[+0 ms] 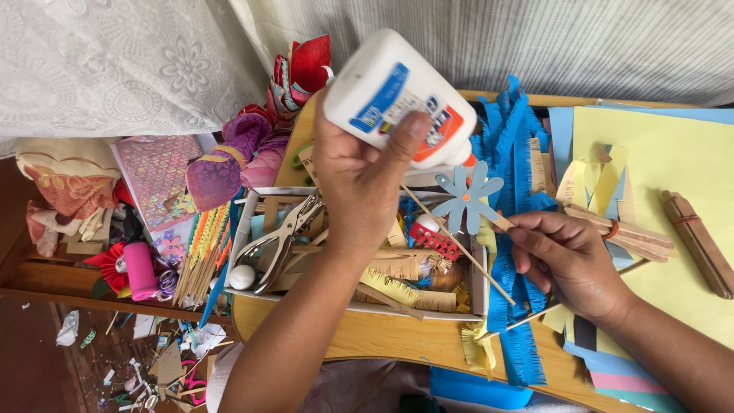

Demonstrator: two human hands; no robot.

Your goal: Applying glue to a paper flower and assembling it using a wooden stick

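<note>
1. The white glue bottle (397,95) is gripped in the left hand (359,180), tipped so its orange nozzle (468,159) points down and to the right, just above the blue paper flower (468,196).
2. The right hand (569,260) pinches a thin wooden stick (501,222) bearing that flower, fingers closed around it.
3. The left arm reaches up from the lower edge, wrist bent; the right forearm enters from the lower right.
4. Beneath lie a white tray (359,310) of craft scraps, a metal hole punch (287,233), blue fringed paper (511,306) and yellow sheets (673,145).
</note>
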